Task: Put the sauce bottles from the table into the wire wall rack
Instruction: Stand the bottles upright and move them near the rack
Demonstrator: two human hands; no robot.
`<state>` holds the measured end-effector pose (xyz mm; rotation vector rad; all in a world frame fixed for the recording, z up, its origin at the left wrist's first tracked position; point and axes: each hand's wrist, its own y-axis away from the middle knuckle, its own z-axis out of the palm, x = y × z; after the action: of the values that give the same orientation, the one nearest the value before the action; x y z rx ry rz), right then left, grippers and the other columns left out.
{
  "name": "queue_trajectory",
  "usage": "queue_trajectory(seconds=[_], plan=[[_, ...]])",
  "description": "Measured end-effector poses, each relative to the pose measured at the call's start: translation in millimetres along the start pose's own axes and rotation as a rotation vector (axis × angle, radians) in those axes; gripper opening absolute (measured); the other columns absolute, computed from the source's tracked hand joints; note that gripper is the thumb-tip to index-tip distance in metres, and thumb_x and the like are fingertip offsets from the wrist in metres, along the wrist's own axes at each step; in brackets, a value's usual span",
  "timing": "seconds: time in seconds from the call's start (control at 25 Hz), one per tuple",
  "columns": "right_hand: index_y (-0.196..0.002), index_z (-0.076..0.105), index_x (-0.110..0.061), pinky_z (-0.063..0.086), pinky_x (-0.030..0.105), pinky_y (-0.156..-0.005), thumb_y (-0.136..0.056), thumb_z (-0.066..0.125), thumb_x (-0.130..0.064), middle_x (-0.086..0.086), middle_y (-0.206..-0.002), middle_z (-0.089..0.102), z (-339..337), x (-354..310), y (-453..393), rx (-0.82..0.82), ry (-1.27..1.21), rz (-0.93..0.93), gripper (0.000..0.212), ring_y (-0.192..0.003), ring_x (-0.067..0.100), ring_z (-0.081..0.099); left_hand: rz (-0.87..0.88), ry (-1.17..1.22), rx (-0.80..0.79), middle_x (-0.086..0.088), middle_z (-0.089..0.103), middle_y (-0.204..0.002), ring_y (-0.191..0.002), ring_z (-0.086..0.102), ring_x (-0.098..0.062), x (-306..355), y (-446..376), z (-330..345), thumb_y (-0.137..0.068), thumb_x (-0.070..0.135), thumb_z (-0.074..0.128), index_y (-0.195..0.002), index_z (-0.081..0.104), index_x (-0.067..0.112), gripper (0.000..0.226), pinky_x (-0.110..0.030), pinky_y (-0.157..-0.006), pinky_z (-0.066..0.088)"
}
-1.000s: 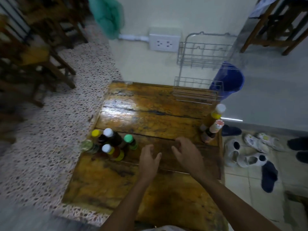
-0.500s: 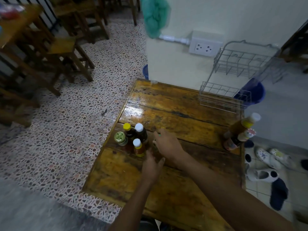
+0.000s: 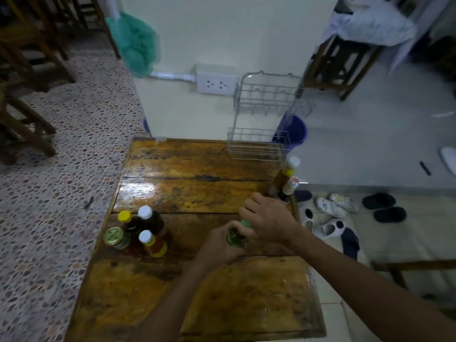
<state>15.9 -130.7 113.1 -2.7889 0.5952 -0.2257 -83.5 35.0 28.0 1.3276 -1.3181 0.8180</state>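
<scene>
A small green-capped bottle point(image 3: 236, 236) is over the middle of the wooden table point(image 3: 187, 188). My left hand point(image 3: 218, 244) grips its body from below. My right hand point(image 3: 267, 219) covers its green cap from above, fingers curled over it. Several sauce bottles stand in a cluster at the table's left: a yellow-capped one point(image 3: 125, 216), a white-capped dark one point(image 3: 148, 215), an orange one point(image 3: 150, 243) and a gold-lidded jar point(image 3: 114, 236). Two more bottles point(image 3: 287, 176) stand at the right edge. The two-tier wire rack point(image 3: 261, 119) hangs on the wall beyond the table, both shelves bare.
A wall socket point(image 3: 216, 82) and a green net bag point(image 3: 134, 43) are on the wall left of the rack. A blue bucket point(image 3: 294, 130) stands behind the rack. Shoes point(image 3: 328, 213) lie on the floor to the right. Wooden chairs point(image 3: 27, 70) stand at far left.
The green-capped bottle has left the left cluster and moved right to the table's middle. Both hands, open before, now hold it. The camera view has shifted.
</scene>
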Motion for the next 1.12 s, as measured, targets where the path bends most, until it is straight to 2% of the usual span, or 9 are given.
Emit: queue_trajectory(seconds=[0.12,0.2,0.4,0.56,0.68,0.8,0.84,1.0,1.12], plan=[[-0.064,0.058,-0.017,0.041,0.036,-0.052,-0.095,0.054,-0.039,0.002,-0.060,0.055,-7,4,36,-0.051,0.001,0.149,0.037,-0.060,0.021,0.043,-0.047,-0.067,-0.129,0.022,0.072,-0.105,-0.089,0.071,-0.005,10,-1,25,-0.079,0.039,0.077,-0.120,0.060,0.057,0.048,-0.032,-0.069,0.059],[-0.059,0.058,-0.018,0.037,0.032,-0.048,-0.093,0.053,-0.037,0.001,-0.057,0.057,-7,-3,54,-0.092,-0.010,0.272,0.039,-0.057,0.021,0.044,-0.090,-0.082,-0.155,0.018,0.072,-0.108,-0.091,0.070,-0.010,13,2,43,-0.081,0.029,0.076,-0.125,0.061,0.051,0.052,-0.039,-0.073,0.058],[-0.055,0.052,-0.022,0.029,0.025,-0.041,-0.093,0.047,-0.041,-0.004,-0.054,0.058,0,-16,100,-0.222,0.027,0.517,0.043,-0.049,0.017,0.046,-0.175,-0.308,-0.122,0.009,0.073,-0.111,-0.090,0.070,-0.014,16,7,79,-0.078,0.025,0.075,-0.135,0.059,0.033,0.060,-0.042,-0.077,0.060],[-0.054,0.055,-0.022,0.028,0.024,-0.039,-0.091,0.045,-0.042,-0.005,-0.052,0.057,4,-19,124,-0.222,0.010,0.690,0.044,-0.043,0.015,0.047,-0.185,-0.601,-0.028,0.004,0.073,-0.105,-0.089,0.070,-0.021,27,3,101,-0.081,0.025,0.075,-0.121,0.060,0.028,0.043,-0.040,-0.072,0.061],[-0.070,0.056,-0.023,0.032,0.026,-0.041,-0.099,0.042,-0.042,-0.005,-0.063,0.057,-1,-9,139,-0.095,-0.022,0.577,0.037,-0.054,0.015,0.052,-0.111,-0.624,-0.072,0.004,0.071,-0.098,-0.082,0.068,-0.019,39,-6,99,-0.080,0.026,0.074,-0.111,0.060,0.028,0.034,-0.039,-0.069,0.059],[-0.085,0.054,-0.023,0.035,0.028,-0.043,-0.104,0.042,-0.040,-0.004,-0.071,0.057,-10,6,143,-0.008,-0.027,0.231,0.028,-0.060,0.014,0.049,-0.160,-0.340,-0.407,0.009,0.066,-0.099,-0.080,0.064,-0.004,53,-17,84,-0.077,0.022,0.078,-0.108,0.061,0.040,0.040,-0.031,-0.068,0.052],[-0.085,0.053,-0.023,0.035,0.028,-0.043,-0.105,0.043,-0.039,-0.004,-0.069,0.057,-12,8,141,0.001,-0.040,0.187,0.027,-0.058,0.013,0.048,-0.171,-0.307,-0.472,0.011,0.064,-0.100,-0.082,0.063,-0.002,57,-20,81,-0.077,0.021,0.079,-0.106,0.059,0.045,0.042,-0.029,-0.070,0.051],[-0.078,0.051,-0.026,0.030,0.024,-0.040,-0.107,0.030,-0.037,-0.008,-0.056,0.051,-15,9,129,-0.059,-0.122,0.446,0.037,-0.043,0.009,0.033,-0.188,-0.285,-0.375,0.012,0.068,-0.093,-0.074,0.064,-0.005,56,-26,85,-0.072,0.021,0.079,-0.108,0.065,0.040,0.043,-0.023,-0.062,0.048],[-0.082,0.055,-0.025,0.034,0.026,-0.041,-0.106,0.021,-0.042,-0.008,-0.056,0.047,-5,5,131,-0.180,-0.139,0.604,0.045,-0.041,0.011,0.038,-0.209,-0.322,-0.298,0.012,0.068,-0.095,-0.072,0.063,0.003,48,-24,94,-0.073,0.019,0.081,-0.123,0.064,0.034,0.055,-0.013,-0.058,0.045]])
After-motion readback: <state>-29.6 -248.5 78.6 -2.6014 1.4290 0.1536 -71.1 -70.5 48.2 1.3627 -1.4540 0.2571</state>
